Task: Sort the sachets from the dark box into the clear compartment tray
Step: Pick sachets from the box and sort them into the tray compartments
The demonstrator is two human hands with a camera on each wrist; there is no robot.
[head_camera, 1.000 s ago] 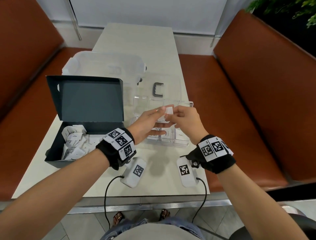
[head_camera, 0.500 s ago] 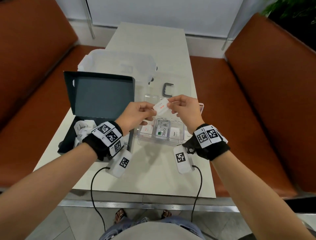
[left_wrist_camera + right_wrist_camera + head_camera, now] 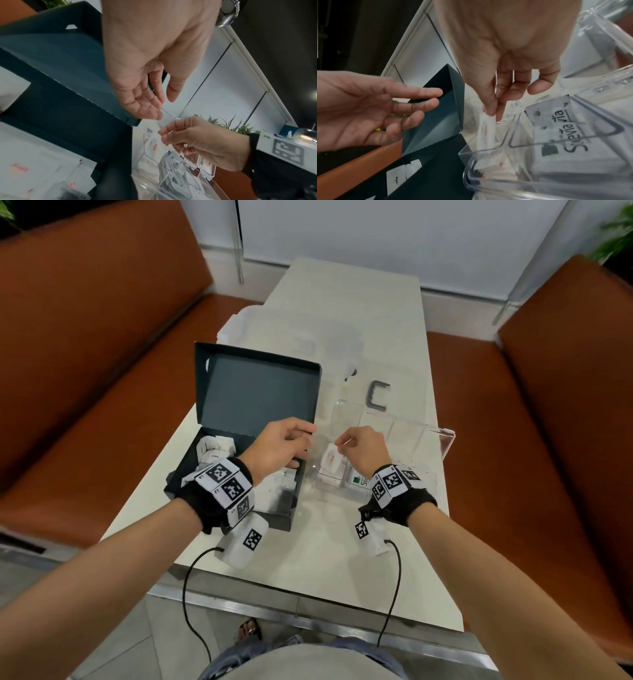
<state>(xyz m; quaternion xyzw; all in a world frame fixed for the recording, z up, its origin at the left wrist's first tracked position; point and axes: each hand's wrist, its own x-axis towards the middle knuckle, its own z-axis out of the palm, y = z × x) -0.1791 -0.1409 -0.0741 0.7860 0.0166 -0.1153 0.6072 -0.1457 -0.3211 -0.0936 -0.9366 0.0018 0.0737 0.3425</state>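
Sachet, small white paper with red print (image 3: 485, 129), is pinched at its top edge between thumb and fingertips of the right hand (image 3: 363, 449) and hangs over the near-left compartment of the clear plastic compartment tray (image 3: 445, 440), its lower end inside the compartment walls. That compartment already holds other white sachets with red print; the one beside it on the right holds a larger grey-white sachet printed "Stevia" with a green square (image 3: 556, 135). Left hand (image 3: 281, 445) hovers just left of the tray, above the right edge of the dark cardboard box (image 3: 287, 508); fingers loosely extended and parted, palm empty, touching nothing in the wrist views. The two hands are near but apart. Dark box sits open on the pale tabletop (image 3: 308, 559), touching or just beside the tray's left side, lid (image 3: 257, 388) standing up at the back. Loose white sachets (image 3: 219, 448) lie heaped inside; some show red print, others black lettering too blurred to read. Beyond the tray lies a small dark grey C-shaped handle (image 3: 378, 397), possibly attached to a clear lid, though the transparent plastic is hard to make out there. Behind the box is a translucent white container (image 3: 274, 326). Both wrists wear black bands with white coded markers (image 3: 226, 484). Orange-brown upholstered benches (image 3: 102, 354) flank the table.
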